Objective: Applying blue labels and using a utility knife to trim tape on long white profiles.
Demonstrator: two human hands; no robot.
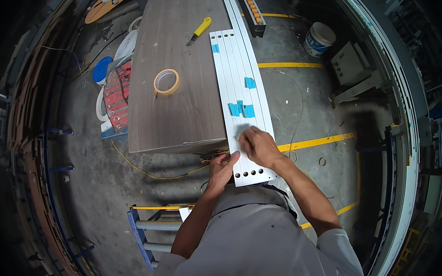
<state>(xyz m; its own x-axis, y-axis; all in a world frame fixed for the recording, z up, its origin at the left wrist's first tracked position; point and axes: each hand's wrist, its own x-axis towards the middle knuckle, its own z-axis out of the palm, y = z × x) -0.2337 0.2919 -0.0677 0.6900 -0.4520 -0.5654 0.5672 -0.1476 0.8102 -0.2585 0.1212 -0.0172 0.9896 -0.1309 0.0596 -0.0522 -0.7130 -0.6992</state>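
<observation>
A bundle of long white strips (231,71), side by side with several round holes at each end, lies along the right edge of the wood-grain board, its near end close to my body. Pieces of blue tape (248,111) stick to its face in a few spots. My left hand (222,171) grips the bundle's left edge near that end, thumb on top and the other fingers partly hidden. Over the strips' near part, my right hand (259,147) is closed with bent fingertips pressed together. Whatever may be between them is hidden.
On the wood-grain board (189,119) lie a yellow utility knife (199,30) and a roll of tan tape (166,82). A white bucket (319,38) stands on the floor at right. Left of the board is a red bundle (117,99); a blue roller frame (141,234) stands at lower left.
</observation>
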